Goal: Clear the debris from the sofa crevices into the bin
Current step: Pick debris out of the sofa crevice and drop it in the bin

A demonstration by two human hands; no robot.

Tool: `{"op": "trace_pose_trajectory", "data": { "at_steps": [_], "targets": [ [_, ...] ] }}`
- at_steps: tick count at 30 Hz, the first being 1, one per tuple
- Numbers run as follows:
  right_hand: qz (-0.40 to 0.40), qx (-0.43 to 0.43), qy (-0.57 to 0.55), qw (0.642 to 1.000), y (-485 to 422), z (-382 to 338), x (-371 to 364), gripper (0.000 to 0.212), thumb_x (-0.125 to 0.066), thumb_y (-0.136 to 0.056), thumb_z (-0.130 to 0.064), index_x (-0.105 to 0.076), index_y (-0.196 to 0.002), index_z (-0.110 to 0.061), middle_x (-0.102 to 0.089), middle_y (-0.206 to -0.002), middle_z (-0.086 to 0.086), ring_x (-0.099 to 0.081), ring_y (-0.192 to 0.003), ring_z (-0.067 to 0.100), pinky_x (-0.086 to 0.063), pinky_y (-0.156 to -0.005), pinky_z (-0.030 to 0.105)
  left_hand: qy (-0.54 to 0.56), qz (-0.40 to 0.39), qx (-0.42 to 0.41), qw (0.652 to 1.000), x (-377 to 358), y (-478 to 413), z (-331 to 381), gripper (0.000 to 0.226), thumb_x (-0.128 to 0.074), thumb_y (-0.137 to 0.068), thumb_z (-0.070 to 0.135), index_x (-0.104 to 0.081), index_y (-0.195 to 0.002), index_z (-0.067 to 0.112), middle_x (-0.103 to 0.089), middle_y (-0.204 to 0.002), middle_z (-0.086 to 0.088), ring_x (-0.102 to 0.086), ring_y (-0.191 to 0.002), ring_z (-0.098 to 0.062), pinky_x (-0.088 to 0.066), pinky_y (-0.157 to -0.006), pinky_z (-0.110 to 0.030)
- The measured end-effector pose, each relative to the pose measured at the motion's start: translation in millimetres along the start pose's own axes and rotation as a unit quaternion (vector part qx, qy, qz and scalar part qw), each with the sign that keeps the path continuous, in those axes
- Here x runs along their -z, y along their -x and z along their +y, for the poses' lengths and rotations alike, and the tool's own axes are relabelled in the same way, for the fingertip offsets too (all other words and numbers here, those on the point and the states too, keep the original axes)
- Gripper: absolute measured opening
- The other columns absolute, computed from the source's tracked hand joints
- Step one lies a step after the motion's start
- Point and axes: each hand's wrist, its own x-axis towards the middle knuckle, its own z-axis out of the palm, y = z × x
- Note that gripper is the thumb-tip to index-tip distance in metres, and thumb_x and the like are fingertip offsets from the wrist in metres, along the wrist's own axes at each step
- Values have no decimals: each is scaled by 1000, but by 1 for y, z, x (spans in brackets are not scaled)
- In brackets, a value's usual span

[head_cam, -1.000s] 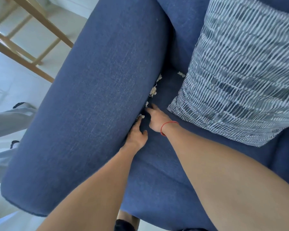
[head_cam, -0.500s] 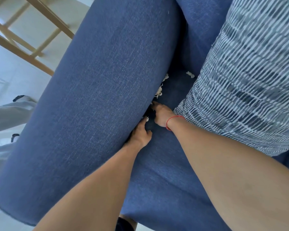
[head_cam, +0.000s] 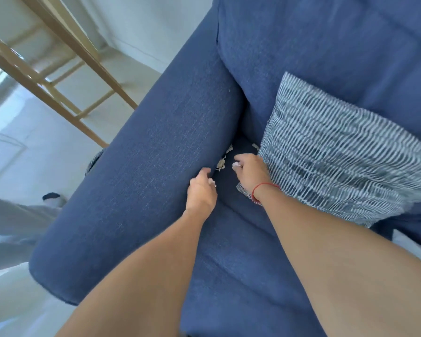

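White paper scraps [head_cam: 221, 164] lie in the crevice between the blue sofa's armrest [head_cam: 156, 171] and its seat cushion [head_cam: 241, 263]. More scraps [head_cam: 229, 149] sit further back, and one [head_cam: 255, 146] lies by the pillow. My right hand [head_cam: 249, 172], with a red string on the wrist, pinches a small white scrap [head_cam: 235, 165] at its fingertips. My left hand [head_cam: 201, 190] rests against the armrest with curled fingers holding a small white scrap [head_cam: 213, 183]. No bin is in view.
A blue-and-white striped pillow [head_cam: 338, 156] leans on the seat just right of my right hand. A wooden frame [head_cam: 58, 76] stands on the pale floor left of the sofa. Grey fabric [head_cam: 7, 229] lies at the far left.
Both hands have pulled up out of the crevice, each now with a white scrap. The view has drawn back and shows more of the sofa back.
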Motion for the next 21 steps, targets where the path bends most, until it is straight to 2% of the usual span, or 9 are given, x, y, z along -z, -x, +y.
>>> {"op": "trace_pose_trajectory", "data": {
  "at_steps": [3,5,7,9,13,15,16,18,21],
  "targets": [
    [22,17,-16,999,-4,-32,33,15,-59,-87,-11,-74,-89,-12,-73,-96,15,-67,-92,35,-56,-84,40,14,52,-16,998,30,-2,33,22,-46,-94,10,-64,-107,7,-69,-99,-11,-64,-89,-29,-54,-82,-37],
    [27,41,-20,999,-6,-56,48,15,-61,-88,-12,-76,-92,-13,-74,-98,11,-68,-92,30,-57,-83,39,49,84,-20,995,55,-6,48,22,-47,-92,7,-68,-96,4,-69,-93,-8,-62,-83,-24,-52,-77,-31],
    [34,71,-12,997,-7,-81,53,15,-61,-87,-12,-76,-91,-11,-72,-100,10,-67,-91,28,-56,-81,39,73,108,-32,991,82,-9,53,24,-45,-91,1,-68,-84,1,-63,-84,-6,-52,-76,-21,-44,-70,-27],
    [33,97,-12,995,-10,-106,46,15,-63,-87,-12,-76,-92,-10,-70,-102,12,-67,-92,30,-56,-82,39,81,133,-40,987,112,-14,46,25,-45,-89,-2,-60,-71,7,-53,-78,-4,-41,-73,-18,-35,-63,-24],
    [-2,124,8,992,-17,-160,11,18,-57,-91,-13,-75,-89,-9,-67,-102,9,-65,-90,28,-55,-81,35,120,173,11,978,175,-24,12,23,-48,-92,3,-65,-83,14,-53,-82,-2,-45,-77,-18,-34,-71,-23],
    [-11,137,5,990,-20,-189,-9,26,-52,-93,-13,-71,-75,-14,-62,-92,9,-58,-81,25,-49,-74,29,137,198,42,970,204,-33,-10,22,-48,-93,6,-66,-90,17,-55,-83,-3,-47,-78,-17,-35,-72,-23],
    [-19,144,5,989,-21,-203,-19,29,-51,-94,-13,-68,-71,-16,-60,-89,9,-54,-77,23,-44,-72,27,142,210,62,965,217,-37,-22,23,-49,-94,8,-69,-102,17,-58,-87,-1,-50,-81,-15,-37,-75,-22],
    [-35,155,4,987,-24,-231,-40,25,-49,-95,-14,-71,-83,-10,-65,-97,9,-57,-82,22,-47,-75,28,155,234,101,955,240,-44,-46,23,-52,-94,11,-67,-112,9,-64,-97,-1,-56,-86,-14,-40,-80,-22],
    [-49,169,-11,984,-30,-272,-65,24,-48,-93,-12,-71,-90,-4,-68,-100,11,-64,-91,28,-56,-82,39,170,247,139,944,264,-55,-77,21,-55,-92,11,-66,-109,8,-64,-101,-6,-57,-87,-18,-41,-77,-25]
  ]
}}
